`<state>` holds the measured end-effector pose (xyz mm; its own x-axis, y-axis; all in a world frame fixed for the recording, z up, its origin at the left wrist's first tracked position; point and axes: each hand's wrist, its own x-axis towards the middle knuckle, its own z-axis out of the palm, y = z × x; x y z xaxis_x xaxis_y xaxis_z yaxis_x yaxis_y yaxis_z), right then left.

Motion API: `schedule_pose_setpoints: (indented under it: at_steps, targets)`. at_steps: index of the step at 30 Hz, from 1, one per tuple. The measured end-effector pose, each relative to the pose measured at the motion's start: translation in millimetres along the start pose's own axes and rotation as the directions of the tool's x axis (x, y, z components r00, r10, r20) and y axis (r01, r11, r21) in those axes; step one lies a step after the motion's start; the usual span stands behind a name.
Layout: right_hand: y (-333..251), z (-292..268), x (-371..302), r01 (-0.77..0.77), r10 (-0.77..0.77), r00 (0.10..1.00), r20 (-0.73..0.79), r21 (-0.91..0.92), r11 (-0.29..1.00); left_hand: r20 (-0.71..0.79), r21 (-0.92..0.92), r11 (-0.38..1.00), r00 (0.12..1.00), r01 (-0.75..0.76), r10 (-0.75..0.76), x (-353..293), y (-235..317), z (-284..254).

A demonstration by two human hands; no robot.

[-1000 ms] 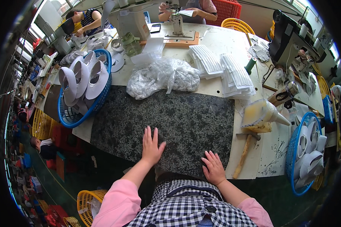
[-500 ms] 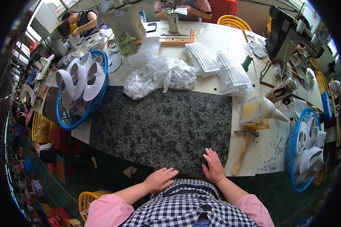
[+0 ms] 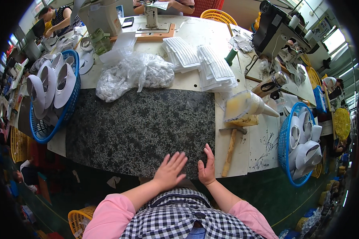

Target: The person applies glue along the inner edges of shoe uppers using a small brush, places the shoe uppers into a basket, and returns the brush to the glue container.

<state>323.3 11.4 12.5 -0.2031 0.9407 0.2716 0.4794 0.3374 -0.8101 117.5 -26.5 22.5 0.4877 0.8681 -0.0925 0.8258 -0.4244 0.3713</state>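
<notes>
My left hand [image 3: 171, 171] is over the near edge of a dark speckled slab [image 3: 143, 127], fingers stretched out and nothing held. Close by on its right, my right hand [image 3: 207, 167] is raised at the slab's near right corner, its fingers extended and empty. A wooden-handled hammer [image 3: 229, 153] lies on the white table to the right of that hand. Beyond the hammer is a cone-shaped container [image 3: 249, 106] with yellowish contents, lying tilted on a yellowish block. Clear plastic bags [image 3: 135, 73] of small pieces sit at the slab's far edge.
Blue baskets of white shoe uppers stand at the left [image 3: 75, 95] and right [image 3: 283, 145]. Stacks of white strips [image 3: 215, 67], a green thread spool [image 3: 231, 56] and a flask [image 3: 273, 83] lie farther back. A sewing machine [image 3: 151, 18] stands at the back, with a person behind it.
My left hand has risen from the apron's edge onto the slab, its fingers spreading. My right hand has turned edge-on. The whole view has shifted right, so the table appears farther left.
</notes>
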Motion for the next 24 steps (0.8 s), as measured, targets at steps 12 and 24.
schedule_pose_setpoints:
  at_steps: [12, 24]
  targets:
    - [47.0, 12.2, 166.8, 0.119, -0.112, 0.993, 0.040, -0.403, 0.908, -0.458, -0.260, 0.949, 0.843, 0.176, -0.282, -12.8, -97.8, -47.3]
    - [-29.3, -3.5, -53.9, 0.199, 0.138, 0.821, 0.553, -0.505, 0.840, -0.231, 0.101, 0.920, 0.909, 0.378, -0.347, 168.0, -81.7, -28.3]
